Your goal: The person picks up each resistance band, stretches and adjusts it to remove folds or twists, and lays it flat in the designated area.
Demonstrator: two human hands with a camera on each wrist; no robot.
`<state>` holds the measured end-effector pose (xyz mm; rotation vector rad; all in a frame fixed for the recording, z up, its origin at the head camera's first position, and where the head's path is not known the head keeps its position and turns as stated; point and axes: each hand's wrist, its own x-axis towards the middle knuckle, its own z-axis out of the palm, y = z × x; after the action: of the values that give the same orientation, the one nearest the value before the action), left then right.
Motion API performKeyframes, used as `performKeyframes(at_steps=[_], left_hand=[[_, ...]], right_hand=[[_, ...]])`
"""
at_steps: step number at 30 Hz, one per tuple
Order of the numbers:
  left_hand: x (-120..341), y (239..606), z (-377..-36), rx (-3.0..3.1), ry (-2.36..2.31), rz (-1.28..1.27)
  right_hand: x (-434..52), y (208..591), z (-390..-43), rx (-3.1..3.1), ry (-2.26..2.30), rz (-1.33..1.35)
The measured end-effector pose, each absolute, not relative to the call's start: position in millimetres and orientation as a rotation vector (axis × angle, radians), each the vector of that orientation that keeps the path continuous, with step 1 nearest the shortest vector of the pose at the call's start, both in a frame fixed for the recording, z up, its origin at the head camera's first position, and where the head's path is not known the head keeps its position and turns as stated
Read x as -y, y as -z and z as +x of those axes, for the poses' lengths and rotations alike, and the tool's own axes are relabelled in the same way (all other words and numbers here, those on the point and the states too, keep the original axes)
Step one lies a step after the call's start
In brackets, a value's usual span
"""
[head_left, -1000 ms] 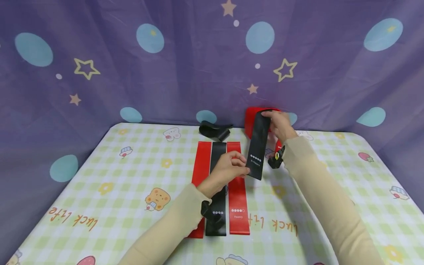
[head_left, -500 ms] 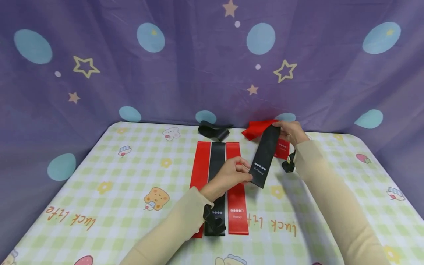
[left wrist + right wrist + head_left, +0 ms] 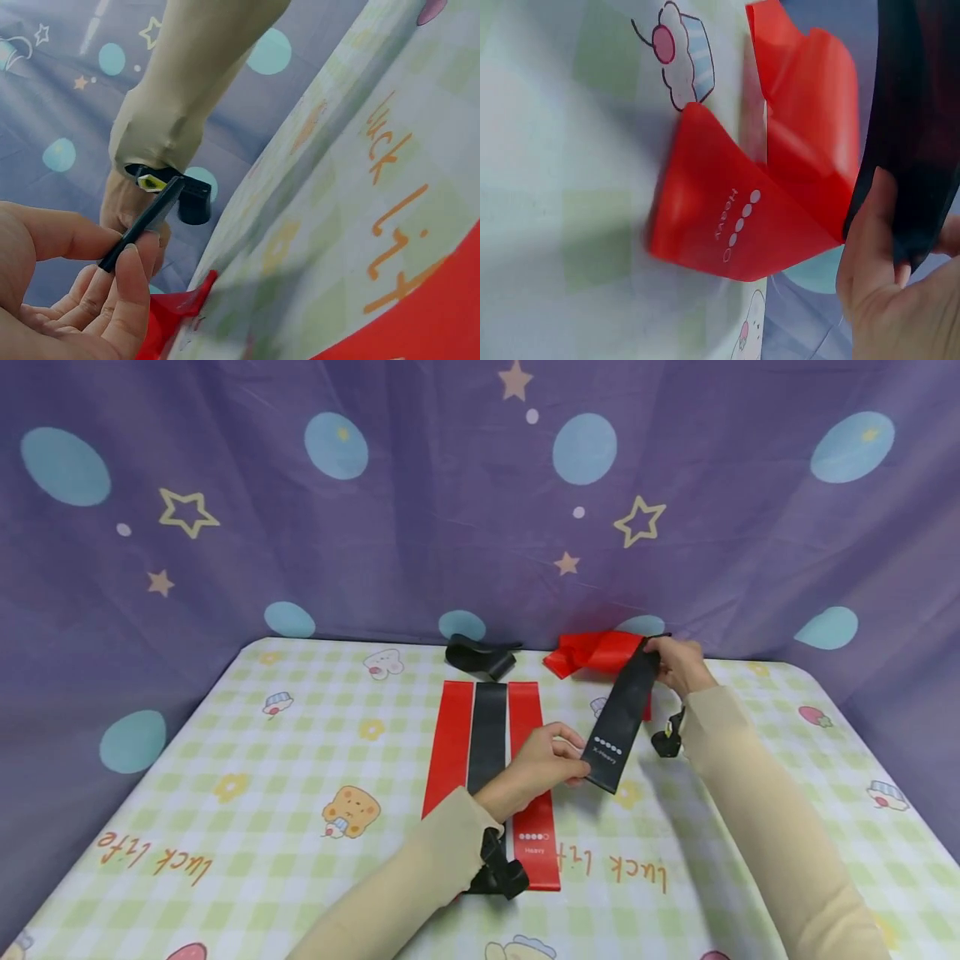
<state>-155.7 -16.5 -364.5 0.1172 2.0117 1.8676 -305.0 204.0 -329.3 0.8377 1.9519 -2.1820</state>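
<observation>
Containers: none shows in any view; the bands lie straight on the tabletop (image 3: 300, 793), which is covered by a green checked cloth with cartoon prints.
Held band: a black band (image 3: 621, 720) marked "X-Heavy" is stretched slantwise between both hands, raised off the tabletop to the right of the flat row.
Left hand: the left hand (image 3: 542, 762) pinches the band's near, lower end; in the left wrist view the thumb and fingers (image 3: 120, 289) close on its thin edge.
Right hand: the right hand (image 3: 673, 662) holds the far, upper end, its grip curled round the band's edge near the backdrop.
Arms: both forearms wear beige sleeves and reach forward; the left crosses over the flat row.
Flat row: a red band (image 3: 450, 739), a black flat band (image 3: 487, 735) and a red "Heavy" band (image 3: 534, 835) lie side by side, touching.
Far edge: a crumpled red band (image 3: 592, 653) lies just behind the held band; a rumpled black band (image 3: 476, 657) lies beyond the row.
Hard to make out: the near ends of the left two flat bands are hidden under the left sleeve and its wrist device.
</observation>
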Motion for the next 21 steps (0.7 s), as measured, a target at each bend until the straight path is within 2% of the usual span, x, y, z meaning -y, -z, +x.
performKeyframes(at_steps=[10, 21], left_hand=[[8.7, 368.3, -145.6, -2.012, -1.867, 0.163], [12.8, 367.7, -132.1, -2.048, -1.812, 0.172]], right_hand=[[-218.5, 327.3, -307.0, -1.953, 2.213, 0.934], [-233.0, 323.8, -302.0, -1.944, 2.215, 0.843]])
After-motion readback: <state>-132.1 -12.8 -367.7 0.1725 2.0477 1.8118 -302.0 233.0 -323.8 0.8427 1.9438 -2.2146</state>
